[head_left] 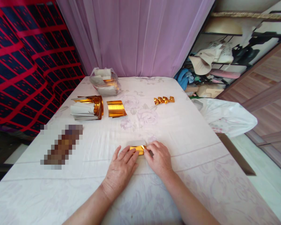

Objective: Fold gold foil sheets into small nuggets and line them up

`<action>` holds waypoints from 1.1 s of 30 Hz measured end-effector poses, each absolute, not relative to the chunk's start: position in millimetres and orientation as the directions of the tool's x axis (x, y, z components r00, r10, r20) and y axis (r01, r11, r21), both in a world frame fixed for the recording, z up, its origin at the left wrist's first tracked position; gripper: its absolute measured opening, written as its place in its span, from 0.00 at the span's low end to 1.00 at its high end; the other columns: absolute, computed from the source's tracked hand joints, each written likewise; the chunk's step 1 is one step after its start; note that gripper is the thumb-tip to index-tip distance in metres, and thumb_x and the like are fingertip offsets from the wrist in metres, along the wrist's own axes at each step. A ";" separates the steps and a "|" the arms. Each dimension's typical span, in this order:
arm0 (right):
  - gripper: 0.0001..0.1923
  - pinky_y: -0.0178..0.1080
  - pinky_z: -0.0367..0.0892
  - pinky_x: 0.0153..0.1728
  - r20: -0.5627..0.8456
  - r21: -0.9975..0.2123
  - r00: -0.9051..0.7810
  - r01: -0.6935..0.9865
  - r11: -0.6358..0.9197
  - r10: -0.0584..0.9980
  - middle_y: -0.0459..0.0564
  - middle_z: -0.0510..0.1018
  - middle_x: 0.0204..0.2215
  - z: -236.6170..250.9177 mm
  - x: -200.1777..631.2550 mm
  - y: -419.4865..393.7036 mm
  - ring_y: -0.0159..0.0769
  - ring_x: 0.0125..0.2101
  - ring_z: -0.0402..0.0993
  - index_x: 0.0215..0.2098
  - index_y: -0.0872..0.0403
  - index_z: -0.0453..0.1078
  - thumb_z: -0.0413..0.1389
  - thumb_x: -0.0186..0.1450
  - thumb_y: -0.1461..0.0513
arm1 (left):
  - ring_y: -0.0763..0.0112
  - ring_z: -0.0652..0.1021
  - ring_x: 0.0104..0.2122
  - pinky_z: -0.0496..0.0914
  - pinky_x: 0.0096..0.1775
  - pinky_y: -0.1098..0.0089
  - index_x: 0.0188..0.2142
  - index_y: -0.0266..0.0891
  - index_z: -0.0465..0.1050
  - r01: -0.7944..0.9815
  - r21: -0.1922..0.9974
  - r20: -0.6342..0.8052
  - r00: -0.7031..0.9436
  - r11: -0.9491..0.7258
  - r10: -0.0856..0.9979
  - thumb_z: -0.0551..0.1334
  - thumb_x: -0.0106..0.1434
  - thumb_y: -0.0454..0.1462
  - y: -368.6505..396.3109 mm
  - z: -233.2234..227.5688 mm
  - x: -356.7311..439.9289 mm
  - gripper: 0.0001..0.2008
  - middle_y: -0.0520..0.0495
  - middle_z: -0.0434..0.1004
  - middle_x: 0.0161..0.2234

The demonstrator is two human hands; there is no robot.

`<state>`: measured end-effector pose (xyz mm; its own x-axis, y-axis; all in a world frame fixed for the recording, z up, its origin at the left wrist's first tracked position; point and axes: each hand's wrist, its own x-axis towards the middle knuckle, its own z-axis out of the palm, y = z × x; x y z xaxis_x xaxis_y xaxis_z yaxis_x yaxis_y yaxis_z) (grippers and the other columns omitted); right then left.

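Observation:
A small sheet of gold foil paper (138, 149), partly folded, lies on the table in front of me. My left hand (122, 165) rests flat over its left end, fingers stretched out and pressing it down. At the right end my right hand (159, 157) is closed, thumb and fingers pinching the paper's edge. Part of the sheet is hidden under the fingers. Farther off to the right sit several folded gold foil pieces (164, 100) in a row. A few flat gold foil sheets (116, 108) lie left of centre, beside a thick stack of foil paper (86, 108).
A clear plastic bag (105, 82) of more foil paper stands at the table's back left. A pixelated item (63, 145) lies at the left. Beyond the right edge are a white plastic bag (229, 115) and a shelf with a cap (201, 61). A purple curtain (135, 37) hangs behind.

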<state>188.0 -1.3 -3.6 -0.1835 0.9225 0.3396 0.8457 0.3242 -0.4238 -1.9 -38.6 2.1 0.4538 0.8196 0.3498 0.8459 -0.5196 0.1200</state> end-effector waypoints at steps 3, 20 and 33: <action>0.08 0.37 0.58 0.36 0.348 -0.413 -0.185 0.850 0.328 0.919 0.47 0.73 0.27 -3.0 187.6 -1.1 0.35 0.32 0.69 0.25 0.52 0.70 0.56 0.63 0.63 | 0.60 0.71 0.56 0.54 0.62 0.52 0.56 0.45 0.69 0.869 0.067 0.294 0.453 -0.491 0.842 0.56 0.68 0.46 -47.0 -1.1 2.9 0.19 0.48 0.74 0.55; 0.08 0.37 0.58 0.37 0.367 -0.380 -0.195 0.861 0.338 0.910 0.46 0.73 0.27 -5.8 188.8 -1.5 0.36 0.32 0.69 0.26 0.52 0.69 0.56 0.63 0.62 | 0.59 0.67 0.59 0.55 0.62 0.50 0.58 0.44 0.67 0.890 0.039 0.237 0.433 -0.454 0.870 0.52 0.67 0.54 -56.0 -2.0 7.6 0.26 0.46 0.70 0.59; 0.03 0.39 0.61 0.39 0.366 -0.394 -0.149 0.869 0.298 0.919 0.49 0.74 0.32 -6.9 188.0 -2.6 0.39 0.36 0.70 0.35 0.53 0.68 0.55 0.62 0.63 | 0.58 0.67 0.59 0.54 0.62 0.48 0.58 0.44 0.67 0.890 0.042 0.189 0.439 -0.454 0.879 0.51 0.68 0.53 -55.9 1.6 8.0 0.25 0.47 0.70 0.59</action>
